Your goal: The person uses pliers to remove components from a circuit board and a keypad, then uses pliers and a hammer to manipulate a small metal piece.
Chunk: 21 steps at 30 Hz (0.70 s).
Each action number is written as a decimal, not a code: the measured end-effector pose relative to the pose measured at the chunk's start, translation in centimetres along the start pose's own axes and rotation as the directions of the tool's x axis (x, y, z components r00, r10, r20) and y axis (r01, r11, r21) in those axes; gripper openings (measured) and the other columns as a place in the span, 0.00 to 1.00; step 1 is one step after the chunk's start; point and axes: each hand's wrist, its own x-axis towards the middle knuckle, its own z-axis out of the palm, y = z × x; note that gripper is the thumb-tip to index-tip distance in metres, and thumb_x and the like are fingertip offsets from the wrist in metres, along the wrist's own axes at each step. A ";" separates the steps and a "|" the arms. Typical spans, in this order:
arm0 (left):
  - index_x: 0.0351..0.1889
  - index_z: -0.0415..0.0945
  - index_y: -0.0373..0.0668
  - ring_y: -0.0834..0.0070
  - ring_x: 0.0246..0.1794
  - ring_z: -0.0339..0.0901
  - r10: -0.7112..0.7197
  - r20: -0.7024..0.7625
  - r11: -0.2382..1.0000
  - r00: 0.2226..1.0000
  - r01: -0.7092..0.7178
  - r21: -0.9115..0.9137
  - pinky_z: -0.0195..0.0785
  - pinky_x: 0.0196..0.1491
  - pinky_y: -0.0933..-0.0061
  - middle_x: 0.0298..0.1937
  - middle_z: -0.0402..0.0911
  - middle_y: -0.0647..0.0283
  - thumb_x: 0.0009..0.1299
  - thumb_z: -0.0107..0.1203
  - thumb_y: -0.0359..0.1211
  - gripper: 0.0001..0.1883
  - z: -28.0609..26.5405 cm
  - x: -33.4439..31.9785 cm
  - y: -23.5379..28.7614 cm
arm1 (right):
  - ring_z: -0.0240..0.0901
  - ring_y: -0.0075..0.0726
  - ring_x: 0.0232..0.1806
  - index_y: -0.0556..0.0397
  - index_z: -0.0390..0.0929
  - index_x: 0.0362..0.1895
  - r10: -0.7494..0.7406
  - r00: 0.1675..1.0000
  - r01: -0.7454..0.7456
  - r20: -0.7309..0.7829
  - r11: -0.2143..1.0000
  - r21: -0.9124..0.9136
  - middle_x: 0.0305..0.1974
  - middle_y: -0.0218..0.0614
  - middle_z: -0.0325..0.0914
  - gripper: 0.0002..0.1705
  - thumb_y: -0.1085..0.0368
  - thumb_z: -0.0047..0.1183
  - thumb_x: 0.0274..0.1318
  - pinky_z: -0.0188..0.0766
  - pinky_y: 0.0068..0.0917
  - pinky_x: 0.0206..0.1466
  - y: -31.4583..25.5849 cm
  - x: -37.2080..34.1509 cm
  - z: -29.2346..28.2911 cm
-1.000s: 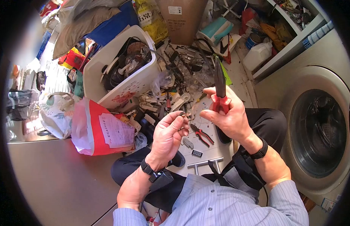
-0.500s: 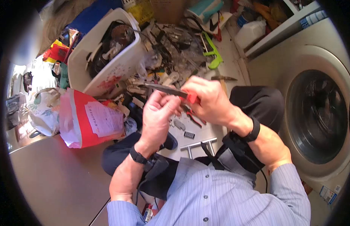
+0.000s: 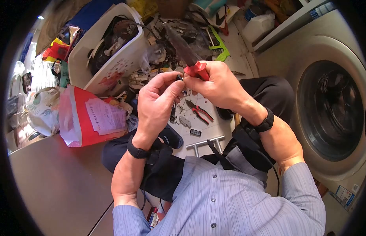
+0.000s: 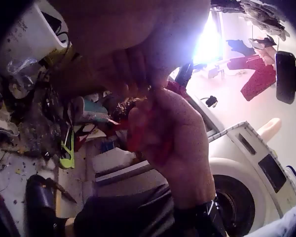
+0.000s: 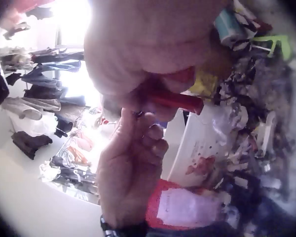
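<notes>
In the head view, my right hand [image 3: 222, 84] grips long-nose pliers [image 3: 185, 51] by their red handles. Their dark, blurred jaws point up and away toward the clutter. My left hand [image 3: 153, 104] pinches a small black piece [image 3: 179, 77] between thumb and forefinger; its kind is too small to make out. The right thumb reaches right up to that piece. The right wrist view shows a red handle [image 5: 182, 101] jutting from the right fist, with the left fingertips close below. Another pair of red-and-black pliers [image 3: 199, 112] lies on the floor beneath the hands.
Beside those floor pliers are a grey piece [image 3: 185, 121], a small black block [image 3: 195, 132] and a metal T-shaped bar [image 3: 205, 145]. A white bin [image 3: 129, 51] of scrap and a red-and-white bag [image 3: 82, 118] stand left. Scrap covers the floor ahead; a washing machine [image 3: 308, 51] stands right.
The right hand came in from the right, the pliers swung left across the left hand, then tipped up and away. Now both hands meet at the small black piece.
</notes>
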 end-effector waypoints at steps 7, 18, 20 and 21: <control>0.54 0.82 0.34 0.86 0.35 0.77 0.070 -0.052 0.987 0.996 -0.061 0.148 0.72 0.39 0.82 0.39 0.85 0.67 0.76 0.62 0.31 0.13 0.7 -0.5 -0.7 | 0.76 0.37 0.26 0.60 0.82 0.36 -0.017 1.000 0.017 0.002 1.000 0.012 0.27 0.46 0.82 0.11 0.63 0.63 0.57 0.74 0.35 0.36 0.9 -0.3 0.1; 0.58 0.80 0.34 0.78 0.39 0.81 -0.183 0.082 0.884 0.980 0.200 -0.421 0.76 0.42 0.77 0.45 0.86 0.60 0.80 0.57 0.32 0.14 -0.6 -0.7 -2.0 | 0.73 0.20 0.28 0.57 0.84 0.38 0.248 0.940 -0.305 0.235 0.919 0.251 0.25 0.29 0.79 0.12 0.60 0.60 0.64 0.71 0.27 0.32 -0.3 -0.9 -0.8; 0.59 0.79 0.34 0.77 0.40 0.81 -0.217 0.103 0.822 0.971 0.239 -0.517 0.77 0.42 0.75 0.46 0.85 0.59 0.80 0.57 0.33 0.14 -1.1 -0.9 -1.8 | 0.72 0.18 0.27 0.57 0.83 0.42 0.298 0.910 -0.369 0.287 0.899 0.237 0.27 0.28 0.79 0.12 0.60 0.61 0.65 0.71 0.24 0.32 -0.8 -1.0 -1.8; 0.60 0.78 0.35 0.76 0.40 0.81 -0.250 0.127 0.777 0.960 0.277 -0.565 0.76 0.42 0.76 0.46 0.86 0.58 0.80 0.56 0.33 0.15 -1.3 -0.8 -1.6 | 0.73 0.19 0.28 0.58 0.81 0.46 0.330 0.895 -0.413 0.301 0.868 0.275 0.28 0.28 0.79 0.14 0.60 0.61 0.65 0.72 0.24 0.32 -1.7 -1.0 -2.5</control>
